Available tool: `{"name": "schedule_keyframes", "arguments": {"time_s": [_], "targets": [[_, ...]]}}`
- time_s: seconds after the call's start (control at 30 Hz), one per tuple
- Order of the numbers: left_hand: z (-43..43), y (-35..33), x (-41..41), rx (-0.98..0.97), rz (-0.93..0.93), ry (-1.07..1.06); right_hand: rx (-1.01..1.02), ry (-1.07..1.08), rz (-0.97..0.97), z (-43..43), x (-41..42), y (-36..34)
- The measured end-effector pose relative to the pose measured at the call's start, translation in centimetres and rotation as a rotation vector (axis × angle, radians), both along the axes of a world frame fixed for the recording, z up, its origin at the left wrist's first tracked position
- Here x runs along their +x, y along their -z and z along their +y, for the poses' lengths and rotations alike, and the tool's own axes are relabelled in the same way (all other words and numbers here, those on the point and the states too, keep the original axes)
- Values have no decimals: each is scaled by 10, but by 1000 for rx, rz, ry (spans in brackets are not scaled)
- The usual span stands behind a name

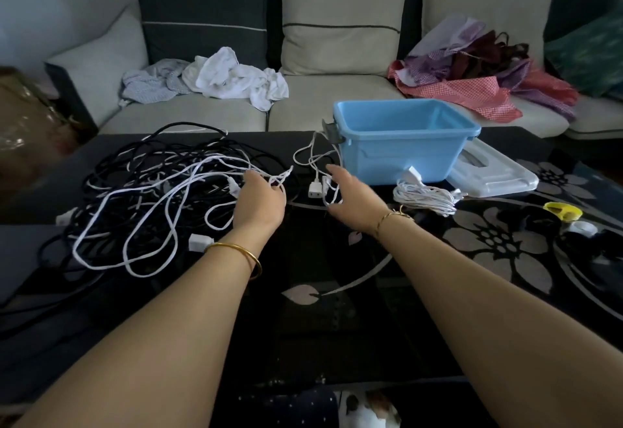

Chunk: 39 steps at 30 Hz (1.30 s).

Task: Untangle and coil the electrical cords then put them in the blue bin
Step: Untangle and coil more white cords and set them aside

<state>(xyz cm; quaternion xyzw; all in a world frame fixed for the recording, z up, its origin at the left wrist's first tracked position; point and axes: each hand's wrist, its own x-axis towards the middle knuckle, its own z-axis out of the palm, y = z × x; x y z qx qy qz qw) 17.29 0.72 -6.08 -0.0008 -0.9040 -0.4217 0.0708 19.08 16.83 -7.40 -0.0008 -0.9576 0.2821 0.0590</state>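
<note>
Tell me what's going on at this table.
A person is sorting electrical cords on a dark table. The left hand grips a white strand at the edge of a big black-and-white tangle. The right hand reaches, fingers straight, over a loose cord beside the blue bin. One finished coil lies in front of the bin, next to its lid. No cord shows inside the bin.

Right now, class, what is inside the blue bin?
Only bare inner walls of the blue bin show; no cord is visible inside. Its front wall hides part of the bottom.
</note>
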Motion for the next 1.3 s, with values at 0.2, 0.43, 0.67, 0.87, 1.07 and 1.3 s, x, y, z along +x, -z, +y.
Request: {"name": "schedule_keyframes", "arguments": {"time_s": [0.2, 0.43, 0.67, 0.87, 1.07, 1.3], "targets": [[-16, 19, -5, -383, 79, 232, 71, -78, -194, -21, -7, 4], [-25, 21, -11, -412, 11, 314, -214, -318, -466, -15, 38, -46], [-9, 11, 8, -416, 46, 468, -674, -197, -477, 3, 64, -97], [3, 15, 13, -497, -84, 548, 479, 201, -483, 19, 56, -68], [6, 25, 6, -722, -180, 582, 398, 241, -135, 8, 29, -37], [11, 19, 3, -745, 22, 391, 192, 143, -168, 11, 24, 4]]}}
